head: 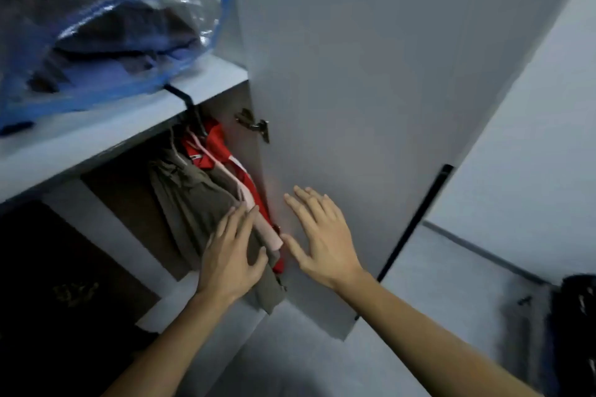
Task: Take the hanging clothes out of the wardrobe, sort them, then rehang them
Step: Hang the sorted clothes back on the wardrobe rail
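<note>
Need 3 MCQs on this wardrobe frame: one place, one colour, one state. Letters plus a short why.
1. Where is the clear blue-edged storage bag?
A. on the floor
B. on the shelf above the hanging clothes
C. hung on the door

2. What colour is the hanging garment nearest the door hinge?
A. red
B. yellow
C. navy

3. What is the state of the right hand?
A. closed on a hanger
B. open, fingers spread, by the wardrobe door
C. gripping the bag

Answers:
1 B: the bag lies on the white shelf, with the clothes hanging below it.
2 A: red fabric shows right beside the hinge, next to pink and olive garments.
3 B: its fingers are spread against the wardrobe door and hold nothing, while the left hand rests open on the olive garment.
</note>
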`<control>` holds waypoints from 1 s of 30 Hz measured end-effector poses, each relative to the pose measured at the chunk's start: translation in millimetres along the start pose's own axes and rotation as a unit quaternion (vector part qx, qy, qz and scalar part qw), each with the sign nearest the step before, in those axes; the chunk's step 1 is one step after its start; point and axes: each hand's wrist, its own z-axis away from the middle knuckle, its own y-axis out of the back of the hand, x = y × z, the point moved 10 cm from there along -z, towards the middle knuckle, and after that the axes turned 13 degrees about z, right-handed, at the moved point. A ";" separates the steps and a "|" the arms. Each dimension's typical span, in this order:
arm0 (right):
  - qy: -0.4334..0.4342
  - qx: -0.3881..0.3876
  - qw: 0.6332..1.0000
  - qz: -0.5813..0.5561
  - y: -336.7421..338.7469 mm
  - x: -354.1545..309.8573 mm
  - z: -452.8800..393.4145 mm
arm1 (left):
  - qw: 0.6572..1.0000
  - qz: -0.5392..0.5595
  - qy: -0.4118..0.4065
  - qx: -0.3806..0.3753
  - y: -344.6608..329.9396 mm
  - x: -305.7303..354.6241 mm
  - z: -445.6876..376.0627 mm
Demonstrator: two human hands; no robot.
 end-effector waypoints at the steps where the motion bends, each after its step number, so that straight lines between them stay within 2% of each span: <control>1: -0.017 0.002 1.000 0.001 12.8 16.9 24.8 | 1.000 0.007 -0.019 -0.008 -9.8 24.7 7.2; 9: -0.202 0.050 0.977 0.034 123.0 194.4 255.3 | 0.979 0.044 -0.182 -0.077 -122.3 259.1 64.6; 17: -0.395 0.035 0.910 0.123 241.1 369.9 473.8 | 0.934 0.072 -0.303 -0.176 -294.4 505.9 97.6; 24: -0.537 0.050 0.828 0.152 303.7 471.3 615.4 | 0.886 0.079 -0.388 -0.243 -404.0 652.2 107.4; 30: -0.618 0.040 0.767 0.171 310.5 546.7 688.0 | 0.841 0.101 -0.439 -0.301 -505.0 742.8 87.2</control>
